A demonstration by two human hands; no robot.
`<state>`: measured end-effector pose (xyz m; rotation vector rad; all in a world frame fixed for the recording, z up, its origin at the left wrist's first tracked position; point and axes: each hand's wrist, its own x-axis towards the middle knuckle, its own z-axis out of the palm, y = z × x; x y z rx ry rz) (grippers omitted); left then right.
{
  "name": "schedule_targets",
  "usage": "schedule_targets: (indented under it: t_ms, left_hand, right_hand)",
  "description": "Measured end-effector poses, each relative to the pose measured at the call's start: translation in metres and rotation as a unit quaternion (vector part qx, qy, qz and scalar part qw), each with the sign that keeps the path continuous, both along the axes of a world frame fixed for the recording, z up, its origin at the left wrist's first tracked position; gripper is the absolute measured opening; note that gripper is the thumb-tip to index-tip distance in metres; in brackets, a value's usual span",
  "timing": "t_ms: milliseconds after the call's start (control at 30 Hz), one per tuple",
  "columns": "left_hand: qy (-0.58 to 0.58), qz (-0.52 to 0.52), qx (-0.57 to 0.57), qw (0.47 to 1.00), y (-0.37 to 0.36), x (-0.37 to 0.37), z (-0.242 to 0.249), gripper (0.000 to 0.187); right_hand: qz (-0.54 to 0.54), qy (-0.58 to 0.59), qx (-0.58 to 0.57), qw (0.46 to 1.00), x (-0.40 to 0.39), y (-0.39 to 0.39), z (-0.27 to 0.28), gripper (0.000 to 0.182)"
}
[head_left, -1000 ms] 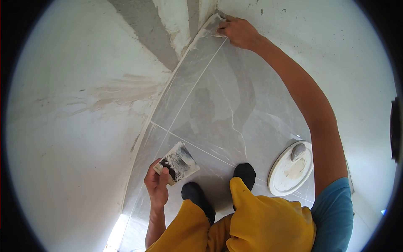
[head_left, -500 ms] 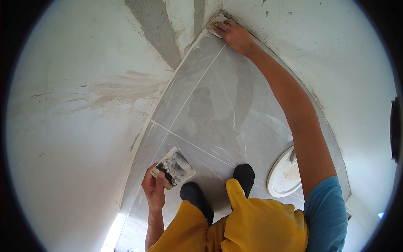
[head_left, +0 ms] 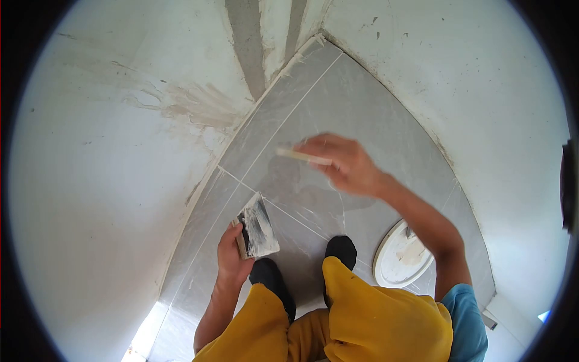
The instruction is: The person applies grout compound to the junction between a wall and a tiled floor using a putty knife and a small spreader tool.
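My left hand [head_left: 231, 253] grips a flat rectangular putty scraper [head_left: 260, 230] by its near edge, its dark face smeared with white paste. Above the grey tiled floor [head_left: 386, 133], my right hand [head_left: 354, 164] is closed on a second, thin pale scraper [head_left: 297, 155], turned nearly edge-on. Motion blurs this hand and its tool. A strip of pale filler [head_left: 289, 65] runs along the joint between floor and left wall, up to the far corner.
A round white lid-like dish [head_left: 392, 262] with beige residue lies on the floor at right, beside my yellow-trousered leg [head_left: 386, 314]. Walls stand on both sides; the left wall [head_left: 120, 199] has beige smears. My dark-socked feet [head_left: 341, 250] are on the tiles.
My right hand has left the far corner and come back toward me with its scraper. The left hand's scraper has turned and shifted slightly right and up in the view.
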<state>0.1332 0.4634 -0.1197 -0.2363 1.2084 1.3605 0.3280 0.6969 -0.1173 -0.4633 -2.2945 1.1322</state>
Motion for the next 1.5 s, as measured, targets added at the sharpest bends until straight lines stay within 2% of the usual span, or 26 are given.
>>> schedule_targets:
  t_ms: [100,167,267,300,333,400,433,467,500,567,633,733,833,867,900,933,967,1033,1067,1100,1167,1200,1233,1267,1400,1500]
  left_hand:
    - [-0.088,-0.005,-0.035,0.995,-0.009,0.01,-0.025,0.03]
    - [-0.098,0.003,-0.013,0.995,-0.01,0.017,-0.023,0.029]
    - [-0.011,0.008,0.022,1.0,-0.002,0.021,0.003,0.028]
    - [-0.007,0.009,0.017,1.0,-0.004,0.021,0.0,0.028]
    - [0.15,-0.008,0.086,0.985,-0.008,0.017,-0.005,0.03]
    - [0.4,-0.017,0.165,0.901,-0.005,0.012,0.001,0.036]
    - [0.415,-0.018,0.159,0.896,-0.006,0.013,0.003,0.036]
    - [0.493,-0.015,0.168,0.854,-0.007,0.013,0.002,0.036]
    - [0.564,-0.014,0.177,0.807,-0.008,0.013,0.0,0.036]
    - [0.623,-0.023,0.203,0.755,-0.008,0.012,-0.001,0.033]
    - [0.769,-0.032,0.297,0.565,-0.001,0.013,0.005,0.032]
    - [0.738,-0.04,0.378,0.557,-0.005,0.016,-0.004,0.035]
    - [0.707,-0.124,0.418,0.556,-0.015,0.004,-0.001,0.043]
    - [0.745,-0.157,0.398,0.512,-0.016,-0.003,-0.003,0.043]
    - [0.778,-0.189,0.377,0.465,-0.015,-0.01,-0.004,0.042]
    - [0.791,-0.151,0.354,0.475,-0.012,-0.014,-0.005,0.03]
    - [0.792,-0.148,0.355,0.474,-0.011,-0.022,-0.007,0.03]
    - [0.822,-0.174,0.29,0.459,-0.015,-0.037,-0.013,0.031]
    - [0.822,-0.151,0.277,0.475,-0.017,-0.039,-0.019,0.03]
    - [0.818,-0.147,0.285,0.478,-0.017,-0.037,-0.019,0.03]
    - [0.782,-0.09,0.223,0.575,-0.019,-0.033,-0.017,0.024]
    - [0.776,-0.089,0.231,0.58,-0.023,-0.032,-0.019,0.024]
    - [0.75,-0.084,0.189,0.628,-0.03,-0.033,-0.021,0.022]
    - [0.722,-0.08,0.144,0.672,-0.034,-0.031,-0.023,0.023]
    - [0.653,-0.078,0.123,0.743,-0.031,-0.024,-0.015,0.031]
    - [0.609,-0.073,0.101,0.783,-0.029,-0.023,-0.014,0.039]
  right_hand:
    - [0.013,0.068,-0.007,0.998,0.004,-0.086,0.009,0.049]
    - [0.056,-0.018,0.148,0.987,0.013,-0.113,0.006,0.051]
    - [0.002,-0.11,0.202,0.973,0.033,-0.093,-0.003,0.05]
    - [-0.036,-0.096,0.172,0.98,0.042,-0.088,-0.008,0.045]
    - [-0.073,-0.077,0.136,0.985,0.049,-0.088,-0.013,0.04]
    - [-0.155,-0.057,-0.171,0.971,0.058,-0.091,0.003,0.035]
    - [-0.149,-0.043,-0.177,0.972,0.056,-0.093,0.009,0.035]
    - [-0.183,0.043,-0.427,0.885,0.054,-0.096,0.014,0.034]
    - [-0.202,0.119,-0.644,0.728,0.05,-0.1,0.017,0.033]
    - [-0.161,0.14,-0.696,0.686,0.038,-0.116,0.018,0.034]
    - [-0.125,0.155,-0.74,0.642,0.028,-0.129,0.021,0.036]
    - [-0.069,0.175,-0.822,0.538,0.015,-0.141,0.015,0.034]
    - [0.017,0.204,-0.84,0.502,0.011,-0.144,0.003,0.033]
    - [0.018,0.204,-0.84,0.502,0.013,-0.141,0.003,0.033]
    - [0.029,0.2,-0.822,0.532,0.016,-0.137,0.002,0.03]
    - [0.042,0.195,-0.802,0.563,0.017,-0.132,0.002,0.026]
    - [0.042,0.194,-0.8,0.566,0.018,-0.127,0.005,0.026]
    - [0.042,0.176,-0.725,0.665,0.022,-0.115,0.016,0.019]
    - [0.037,0.175,-0.721,0.669,0.024,-0.107,0.013,0.019]
    - [-0.027,0.152,-0.656,0.739,0.025,-0.097,0.004,0.017]
    - [-0.155,0.089,-0.499,0.848,0.029,-0.067,-0.016,0.016]
    - [-0.216,0.049,-0.41,0.885,0.031,-0.046,-0.025,0.017]
    - [-0.269,0.028,-0.262,0.926,0.032,-0.023,-0.033,0.019]
    - [-0.311,0.005,-0.109,0.944,0.03,0.001,-0.04,0.022]
    - [-0.375,-0.033,0.194,0.906,0.004,0.093,-0.062,0.029]
    - [-0.381,-0.101,0.309,0.866,-0.014,0.147,-0.083,0.03]
